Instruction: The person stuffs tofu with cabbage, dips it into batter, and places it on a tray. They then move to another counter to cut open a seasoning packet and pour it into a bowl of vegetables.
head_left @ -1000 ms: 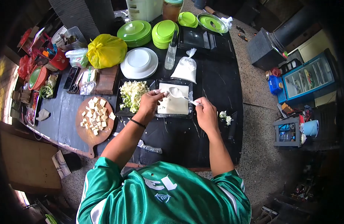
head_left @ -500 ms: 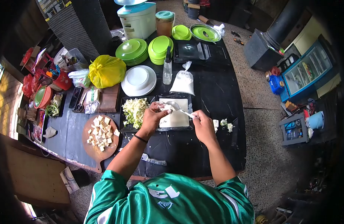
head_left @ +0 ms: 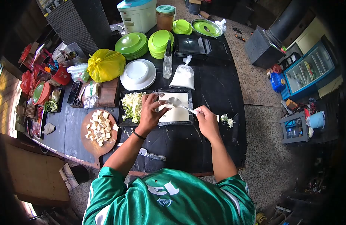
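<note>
My right hand point(head_left: 207, 120) grips the handle of a metal spoon point(head_left: 175, 101), its bowl over a black tray point(head_left: 191, 122) of smooth white batter point(head_left: 174, 115). Close to the spoon, my left hand point(head_left: 151, 111) pinches a small white piece point(head_left: 168, 106) between thumb and finger, the other fingers raised apart. What the piece is made of is too small to tell. Left of the batter lies chopped cabbage point(head_left: 130, 107) in another black tray. Tofu cubes point(head_left: 100, 127) rest on a round wooden board point(head_left: 93, 150). Small whitish clumps point(head_left: 228, 120) lie right of my right hand.
A knife point(head_left: 154, 154) lies near the table's front edge. Behind the trays stand a bag of white powder point(head_left: 183, 77), a clear bottle point(head_left: 167, 67), white plates point(head_left: 139, 77), green plates point(head_left: 131, 45) and a yellow bag point(head_left: 106, 65). A red basket point(head_left: 61, 76) is at left.
My left fingers have spread and lifted, with the white piece now at the fingertips. The spoon's bowl shows apart from the piece, and the whole view has shifted slightly.
</note>
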The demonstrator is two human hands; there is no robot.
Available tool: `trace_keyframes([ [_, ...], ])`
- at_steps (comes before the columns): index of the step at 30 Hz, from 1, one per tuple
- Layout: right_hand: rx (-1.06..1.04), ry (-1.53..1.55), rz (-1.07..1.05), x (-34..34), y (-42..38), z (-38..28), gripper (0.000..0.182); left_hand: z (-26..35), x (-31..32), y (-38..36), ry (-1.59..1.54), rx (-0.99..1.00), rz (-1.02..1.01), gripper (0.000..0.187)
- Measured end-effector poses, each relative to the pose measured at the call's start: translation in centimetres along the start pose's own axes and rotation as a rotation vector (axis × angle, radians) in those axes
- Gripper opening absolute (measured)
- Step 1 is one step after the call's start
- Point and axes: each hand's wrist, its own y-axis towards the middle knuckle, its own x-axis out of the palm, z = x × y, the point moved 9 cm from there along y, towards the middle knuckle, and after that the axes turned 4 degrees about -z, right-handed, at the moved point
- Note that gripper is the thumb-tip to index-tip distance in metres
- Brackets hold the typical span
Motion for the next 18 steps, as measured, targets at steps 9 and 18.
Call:
trace_keyframes([
  [9,-0.081,0.072,0.104,-2.3,-0.1,-0.3,0.016,1.3,-0.3,-0.7,0.129,0.102,0.05,0.029],
  [18,0.069,-0.256,0.067,-0.2,1.4,2.8,0.021,-1.5,0.7,-1.1,0.135,-0.032,-0.017,0.022],
])
